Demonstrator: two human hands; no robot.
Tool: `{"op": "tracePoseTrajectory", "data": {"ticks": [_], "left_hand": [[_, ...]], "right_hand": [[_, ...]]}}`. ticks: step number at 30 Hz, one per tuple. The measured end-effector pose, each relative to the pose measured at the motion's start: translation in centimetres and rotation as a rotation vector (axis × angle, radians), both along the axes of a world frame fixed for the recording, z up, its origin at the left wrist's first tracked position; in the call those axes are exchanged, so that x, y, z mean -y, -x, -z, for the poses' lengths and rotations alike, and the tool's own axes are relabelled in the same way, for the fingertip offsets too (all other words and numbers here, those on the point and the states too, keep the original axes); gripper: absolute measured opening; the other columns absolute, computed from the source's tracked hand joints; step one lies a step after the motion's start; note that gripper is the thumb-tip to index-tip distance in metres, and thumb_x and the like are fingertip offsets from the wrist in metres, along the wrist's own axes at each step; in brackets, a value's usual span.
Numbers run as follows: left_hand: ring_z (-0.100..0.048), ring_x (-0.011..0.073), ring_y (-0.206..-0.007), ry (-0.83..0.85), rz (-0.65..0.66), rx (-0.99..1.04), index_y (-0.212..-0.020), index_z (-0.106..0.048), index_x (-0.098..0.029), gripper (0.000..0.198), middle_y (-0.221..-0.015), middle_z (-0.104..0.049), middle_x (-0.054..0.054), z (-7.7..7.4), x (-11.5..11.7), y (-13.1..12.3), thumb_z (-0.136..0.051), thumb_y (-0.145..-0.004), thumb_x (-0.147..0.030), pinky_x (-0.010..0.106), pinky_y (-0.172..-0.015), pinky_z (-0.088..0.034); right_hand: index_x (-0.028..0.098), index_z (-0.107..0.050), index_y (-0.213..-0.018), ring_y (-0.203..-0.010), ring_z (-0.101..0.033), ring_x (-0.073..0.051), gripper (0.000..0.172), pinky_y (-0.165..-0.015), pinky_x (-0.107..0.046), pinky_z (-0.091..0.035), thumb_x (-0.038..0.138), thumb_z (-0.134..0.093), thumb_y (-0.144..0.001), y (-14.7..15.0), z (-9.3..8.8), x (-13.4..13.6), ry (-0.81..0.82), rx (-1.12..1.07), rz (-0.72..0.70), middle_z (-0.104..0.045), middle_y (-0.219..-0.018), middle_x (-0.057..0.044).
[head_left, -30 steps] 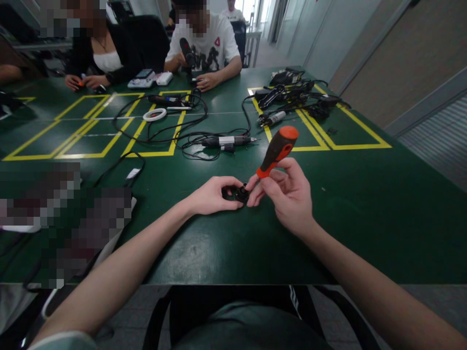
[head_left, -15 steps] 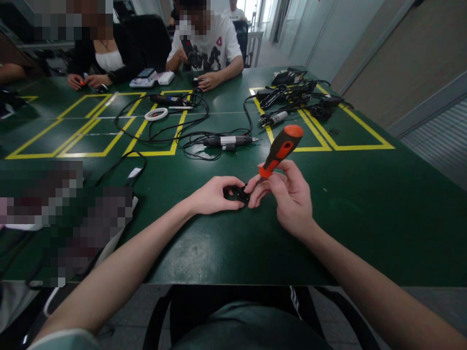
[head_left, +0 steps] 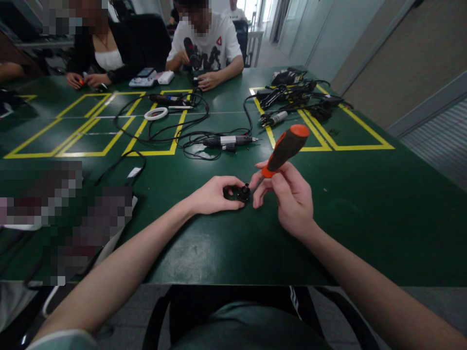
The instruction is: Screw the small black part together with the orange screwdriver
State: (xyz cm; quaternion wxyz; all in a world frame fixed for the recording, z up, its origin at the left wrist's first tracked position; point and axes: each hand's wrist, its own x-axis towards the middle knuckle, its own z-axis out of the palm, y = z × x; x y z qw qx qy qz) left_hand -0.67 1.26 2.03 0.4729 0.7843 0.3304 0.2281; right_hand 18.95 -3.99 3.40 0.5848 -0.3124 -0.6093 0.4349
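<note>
Between the thumb and fingers of my left hand (head_left: 216,195) is a small black round part (head_left: 243,193), resting on or just above the green table (head_left: 219,248). A short stub rises from its top. My right hand (head_left: 295,194) grips a screwdriver (head_left: 288,148) with an orange and dark handle, close to the orange collar. The handle leans up and to the right. Most of the shaft is hidden by my right fingers, so I cannot tell where its tip is. My right fingertips are just right of the black part.
Beyond my hands lies an electric screwdriver (head_left: 229,141) with coiled cable. A white ring (head_left: 156,113) is farther left. Tangled black cables and tools (head_left: 292,95) lie at the back right. Blurred-out devices (head_left: 98,228) are on the left. Two people (head_left: 206,48) sit across the table.
My right hand and the screwdriver have shifted slightly right, away from the black part, and the handle leans more to the right. More of the part's top shows. My left hand has stayed still.
</note>
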Motion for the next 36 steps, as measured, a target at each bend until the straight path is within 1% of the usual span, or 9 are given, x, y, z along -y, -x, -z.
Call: {"op": "tracePoseTrajectory", "data": {"ticks": [4, 9, 13, 16, 21, 23, 28, 32, 36], "left_hand": [[-0.059, 0.0148, -0.083, 0.015, 0.000, -0.001, -0.097, -0.073, -0.013, 0.024, -0.092, -0.072, 0.002, 0.0, 0.0, 0.0, -0.077, -0.078, -0.028, 0.029, -0.081, -0.048], [-0.059, 0.0140, -0.081, 0.019, 0.008, 0.007, -0.093, -0.071, -0.014, 0.021, -0.090, -0.071, 0.001, 0.2, 0.0, 0.0, -0.076, -0.078, -0.028, 0.029, -0.080, -0.048], [-0.061, 0.0151, -0.084, 0.014, 0.010, 0.008, -0.097, -0.072, -0.015, 0.023, -0.092, -0.072, 0.002, 0.3, 0.0, -0.1, -0.076, -0.079, -0.028, 0.029, -0.081, -0.049], [-0.063, 0.0167, -0.089, -0.030, 0.021, 0.012, -0.099, -0.074, -0.015, 0.022, -0.097, -0.071, 0.003, 0.3, 0.0, -0.1, -0.076, -0.080, -0.026, 0.031, -0.084, -0.050], [-0.062, 0.0174, -0.090, -0.135, 0.022, 0.017, -0.093, -0.076, -0.015, 0.018, -0.100, -0.066, 0.005, 0.3, 0.0, -0.2, -0.079, -0.080, -0.027, 0.030, -0.081, -0.050], [-0.061, 0.0165, -0.087, -0.133, 0.007, 0.021, -0.098, -0.076, -0.015, 0.025, -0.097, -0.067, 0.004, 0.4, 0.0, -0.2, -0.083, -0.080, -0.030, 0.029, -0.078, -0.049], [-0.068, 0.0177, -0.091, -0.007, -0.047, 0.082, -0.130, -0.072, -0.018, 0.061, -0.099, -0.075, 0.003, 0.7, 0.0, -0.1, -0.091, -0.074, -0.034, 0.029, -0.080, -0.051], [-0.073, 0.0193, -0.094, 0.005, -0.051, 0.111, -0.132, -0.070, -0.019, 0.063, -0.101, -0.080, 0.005, 0.8, 0.1, -0.1, -0.090, -0.073, -0.030, 0.030, -0.082, -0.054], [-0.075, 0.0202, -0.100, 0.049, -0.033, 0.168, -0.135, -0.067, -0.017, 0.063, -0.106, -0.080, 0.007, 1.1, 0.0, -0.2, -0.087, -0.075, -0.023, 0.033, -0.091, -0.057]], "right_hand": [[0.026, -0.056, -0.114, -0.051, -0.064, -0.011, 0.036, -0.049, -0.027, -0.054, 0.058, -0.066, -0.100, 0.0, 0.1, 0.0, 0.001, -0.024, -0.019, -0.068, -0.079, 0.004], [0.030, -0.050, -0.111, -0.047, -0.062, -0.009, 0.027, -0.046, -0.023, -0.052, 0.045, -0.069, -0.101, 0.2, 0.3, -0.1, -0.042, -0.058, -0.040, -0.066, -0.074, 0.009], [0.025, -0.057, -0.110, -0.050, -0.063, -0.011, 0.032, -0.047, -0.026, -0.052, 0.057, -0.060, -0.103, -0.2, 0.2, -0.2, 0.006, -0.020, -0.040, -0.067, -0.076, 0.005], [0.026, -0.057, -0.110, -0.048, -0.063, -0.011, 0.034, -0.046, -0.026, -0.052, 0.058, -0.063, -0.101, -0.4, 0.2, -0.3, -0.009, -0.021, -0.059, -0.069, -0.077, 0.004], [0.029, -0.047, -0.106, -0.046, -0.063, -0.009, 0.027, -0.046, -0.022, -0.050, 0.049, -0.065, -0.103, -0.3, 0.3, -0.6, -0.053, -0.058, -0.068, -0.071, -0.073, 0.008], [0.028, -0.050, -0.106, -0.047, -0.063, -0.009, 0.026, -0.047, -0.022, -0.051, 0.051, -0.062, -0.104, -0.3, 0.3, -0.5, -0.040, -0.051, -0.074, -0.071, -0.074, 0.007], [0.027, -0.054, -0.113, -0.048, -0.064, -0.011, 0.028, -0.048, -0.026, -0.053, 0.053, -0.060, -0.104, -0.3, 0.3, -0.4, -0.008, -0.050, -0.057, -0.072, -0.078, 0.004], [0.030, -0.047, -0.108, -0.045, -0.062, -0.010, 0.027, -0.046, -0.023, -0.051, 0.046, -0.068, -0.101, -0.3, 0.3, -0.4, -0.039, -0.042, -0.065, -0.072, -0.076, 0.008], [0.027, -0.054, -0.108, -0.047, -0.062, -0.010, 0.025, -0.047, -0.024, -0.050, 0.050, -0.062, -0.104, -0.3, 0.3, -0.3, -0.026, -0.008, -0.085, -0.071, -0.075, 0.005]]}}
